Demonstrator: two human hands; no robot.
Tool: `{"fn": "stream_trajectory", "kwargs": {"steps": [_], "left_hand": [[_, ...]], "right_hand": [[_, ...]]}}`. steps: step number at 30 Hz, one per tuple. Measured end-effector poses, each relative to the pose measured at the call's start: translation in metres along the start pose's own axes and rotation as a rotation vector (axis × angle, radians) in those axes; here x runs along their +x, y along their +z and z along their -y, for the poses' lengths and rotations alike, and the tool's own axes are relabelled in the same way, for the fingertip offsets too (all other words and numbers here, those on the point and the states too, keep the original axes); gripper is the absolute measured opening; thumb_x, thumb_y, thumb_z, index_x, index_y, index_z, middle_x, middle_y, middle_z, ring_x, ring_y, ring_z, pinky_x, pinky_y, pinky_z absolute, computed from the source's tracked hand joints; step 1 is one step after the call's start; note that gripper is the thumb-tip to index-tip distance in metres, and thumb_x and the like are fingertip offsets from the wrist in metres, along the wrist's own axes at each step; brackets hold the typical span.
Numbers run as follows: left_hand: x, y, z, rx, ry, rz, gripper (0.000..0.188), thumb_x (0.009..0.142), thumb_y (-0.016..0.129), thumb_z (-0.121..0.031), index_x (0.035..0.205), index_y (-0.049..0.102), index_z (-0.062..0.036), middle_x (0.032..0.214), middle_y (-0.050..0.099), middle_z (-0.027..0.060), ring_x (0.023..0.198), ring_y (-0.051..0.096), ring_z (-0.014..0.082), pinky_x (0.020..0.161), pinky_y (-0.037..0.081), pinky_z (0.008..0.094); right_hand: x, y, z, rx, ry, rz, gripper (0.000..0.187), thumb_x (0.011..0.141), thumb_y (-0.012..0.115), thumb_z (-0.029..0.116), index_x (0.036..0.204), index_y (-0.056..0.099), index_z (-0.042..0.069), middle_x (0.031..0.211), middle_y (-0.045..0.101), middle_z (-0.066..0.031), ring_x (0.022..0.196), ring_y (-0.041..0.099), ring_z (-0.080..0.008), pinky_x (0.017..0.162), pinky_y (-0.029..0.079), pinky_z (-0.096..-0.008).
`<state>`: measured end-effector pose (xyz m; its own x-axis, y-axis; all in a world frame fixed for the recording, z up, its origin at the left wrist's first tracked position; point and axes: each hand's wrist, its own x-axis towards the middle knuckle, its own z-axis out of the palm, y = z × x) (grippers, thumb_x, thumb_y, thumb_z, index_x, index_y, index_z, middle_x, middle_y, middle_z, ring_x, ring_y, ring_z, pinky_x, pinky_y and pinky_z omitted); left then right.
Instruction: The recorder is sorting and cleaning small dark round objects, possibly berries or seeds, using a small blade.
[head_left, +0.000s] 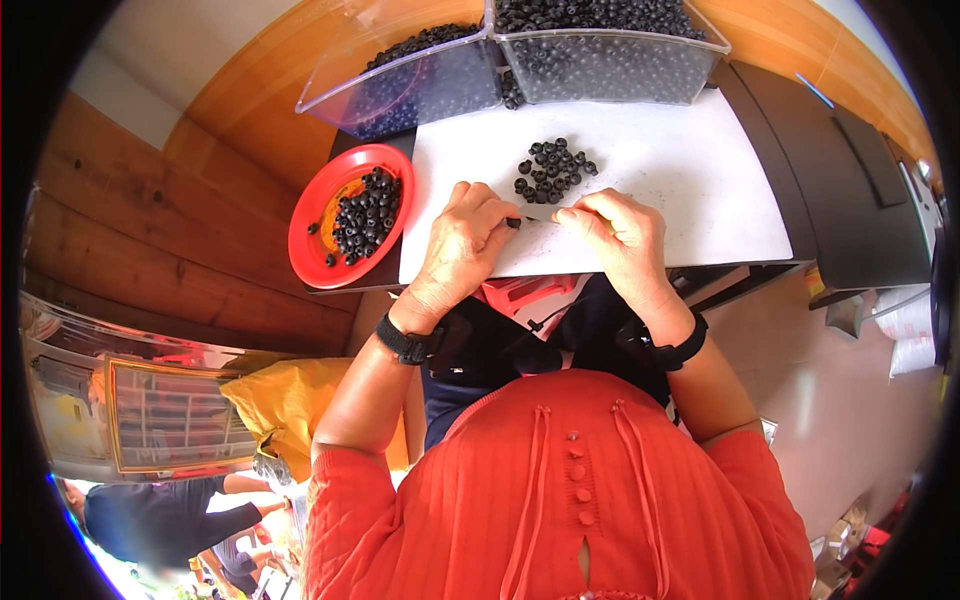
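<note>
The left grip (464, 234) pinches a dark piece (514, 223) near glossy, round beads (556, 169).

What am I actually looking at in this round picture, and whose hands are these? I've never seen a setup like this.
There's no machine: these are a person's bare hands. A wide fisheye camera on their head looks down, so edges bend and picture left is the person's left.

The left hand pinches a small black piece. The right hand grips what seems a thin tool, too small to identify.

On the white sheet lies a loose cluster of black bead-like balls. More fill part of the red plate at left and the two clear plastic bins beyond.
</note>
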<state>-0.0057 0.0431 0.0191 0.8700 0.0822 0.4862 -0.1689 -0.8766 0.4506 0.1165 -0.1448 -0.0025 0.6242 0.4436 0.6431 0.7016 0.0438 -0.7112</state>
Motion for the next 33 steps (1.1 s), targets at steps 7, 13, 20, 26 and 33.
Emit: {"fn": "stream_trajectory", "kwargs": {"steps": [7,13,20,26,33], "left_hand": [[-0.005,0.004,0.0,0.02,0.008,-0.081,0.019,0.082,0.069,0.001,0.101,0.071,-0.0012,0.097,0.062,0.0112,0.095,0.058,0.0321,0.081,0.051,0.0428],[-0.015,-0.001,-0.012,-0.559,-0.364,-0.111,0.017,0.092,0.068,-0.002,0.109,0.072,-0.0018,0.089,0.064,0.0028,0.077,0.057,0.0132,0.068,0.048,0.0278],[-0.015,0.007,-0.027,-1.072,-0.645,-0.176,0.019,0.101,0.063,-0.003,0.117,0.071,-0.0006,0.081,0.063,-0.0006,0.068,0.053,0.0054,0.06,0.043,0.0199],[-0.021,0.015,-0.014,-1.147,-0.575,-0.15,0.022,0.1,0.061,-0.001,0.121,0.069,0.0007,0.085,0.066,0.0021,0.067,0.056,0.0082,0.06,0.046,0.0211],[-0.018,0.016,-0.018,-1.166,-0.549,-0.177,0.023,0.1,0.06,0.003,0.121,0.069,0.0033,0.092,0.069,0.006,0.07,0.06,0.0102,0.062,0.052,0.0232]], "right_hand": [[0.0,-0.001,0.001,-0.02,0.016,0.013,0.018,0.088,0.08,0.02,0.082,0.073,0.006,0.07,0.068,-0.0069,0.058,0.063,-0.02,0.055,0.047,-0.0328],[0.001,0.001,0.001,-0.096,-0.008,0.026,0.02,0.089,0.079,0.024,0.081,0.073,0.007,0.07,0.067,-0.0065,0.06,0.064,-0.0222,0.056,0.048,-0.0348],[0.0,0.002,0.001,-0.175,-0.023,0.029,0.022,0.088,0.078,0.028,0.081,0.072,0.008,0.07,0.066,-0.006,0.061,0.064,-0.023,0.056,0.048,-0.0362],[0.001,0.002,0.006,-0.119,0.024,0.06,0.019,0.09,0.079,0.016,0.085,0.071,0.0,0.07,0.062,-0.0062,0.06,0.057,-0.0136,0.056,0.043,-0.0294],[0.001,0.002,0.004,-0.149,0.031,0.057,0.022,0.09,0.078,0.027,0.083,0.072,0.007,0.071,0.066,-0.0069,0.061,0.064,-0.0243,0.056,0.047,-0.0368]]}}
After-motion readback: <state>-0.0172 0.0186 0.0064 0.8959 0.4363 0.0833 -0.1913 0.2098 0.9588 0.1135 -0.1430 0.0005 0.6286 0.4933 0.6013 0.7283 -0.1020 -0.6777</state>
